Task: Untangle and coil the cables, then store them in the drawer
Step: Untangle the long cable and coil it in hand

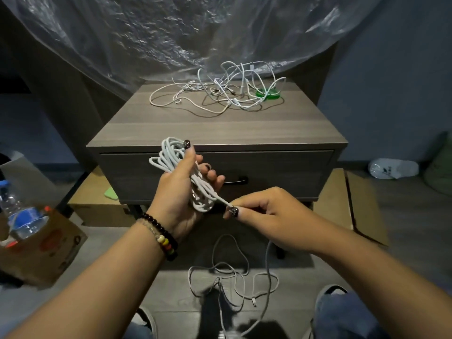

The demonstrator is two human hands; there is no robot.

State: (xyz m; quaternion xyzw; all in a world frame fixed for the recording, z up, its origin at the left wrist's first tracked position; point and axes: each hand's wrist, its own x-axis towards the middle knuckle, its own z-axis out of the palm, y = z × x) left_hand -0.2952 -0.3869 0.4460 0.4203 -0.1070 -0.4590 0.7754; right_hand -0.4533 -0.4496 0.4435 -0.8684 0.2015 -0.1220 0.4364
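Note:
My left hand (182, 189) grips a bundle of white cable loops (168, 155) in front of the nightstand. My right hand (264, 211) pinches the same cable just below the bundle, and the strand between the hands is taut. The loose rest of this cable (234, 272) trails down onto the floor between my knees. A tangle of white cables (230, 91) lies at the back of the nightstand top (215, 126). The drawer (281, 172) below is closed, its dark handle (236, 181) partly behind my left fingers.
A green object (267, 94) sits under the tangle at the right. A cardboard box with a water bottle (20, 214) stands on the floor at left. Flat cardboard (362, 204) lies at right. Clear plastic sheeting (195, 33) hangs behind the nightstand.

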